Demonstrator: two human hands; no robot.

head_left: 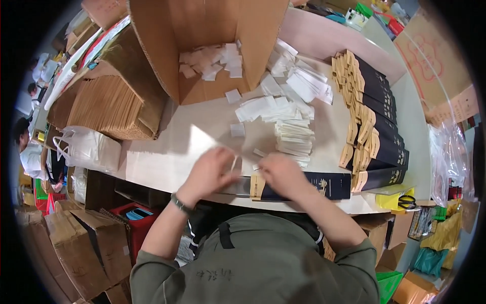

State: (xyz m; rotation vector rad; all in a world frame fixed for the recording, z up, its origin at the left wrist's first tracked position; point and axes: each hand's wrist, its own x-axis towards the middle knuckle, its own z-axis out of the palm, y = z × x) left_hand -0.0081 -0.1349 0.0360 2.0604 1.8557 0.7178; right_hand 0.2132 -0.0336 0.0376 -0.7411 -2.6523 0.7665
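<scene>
A flat navy-and-tan package [329, 186] lies along the front edge of the table, and my right forearm crosses it. Clear film [237, 186] extends from its tan end towards the left. Above that film is my left hand [215, 171], fingers bent and smeared by motion, with a pale strip beside the thumb. My right hand [280, 174] is closed in a pinch over the tan end, and a small white bit shows at its fingertips. Just beyond the right hand lies a row of stacked white paper slips [294, 136]. A single white slip [237, 130] rests farther from my left hand.
An open cardboard box [167, 50] with scattered white slips stands at the back. Overlapping navy-and-tan packages [379, 116] line the right side. Left are a carton of packed brown cardboard [104, 106] and a white plastic bag [93, 147]. Black-handled scissors [406, 202] sit in a yellow holder.
</scene>
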